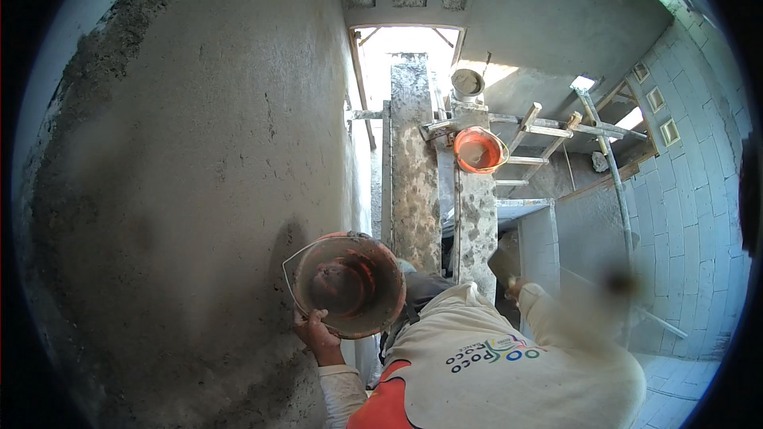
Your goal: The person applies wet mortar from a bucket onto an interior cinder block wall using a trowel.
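My left hand (321, 340) grips the rim of an orange bucket (389, 290) beside the wall on the left. The bucket is tilted so that its inside faces up at me. Grey mortar coats its inner wall, with a little in the bottom, and its wire handle hangs out to the left. On the other side of my body, my right hand (518, 289) is closed around a trowel (502, 265). The trowel's flat blade points away from me, over the gap beside the planks. My fingers there are partly hidden by the sleeve.
Mortar-splashed scaffold planks (415, 183) run ahead toward a bright opening. On the right plank stand another orange bucket (480, 151) and a grey pail (467, 84), both holding mortar. A wooden ladder (528, 143) and scaffold poles (608, 151) are at the right. A plastered wall (199, 151) rises close on the left.
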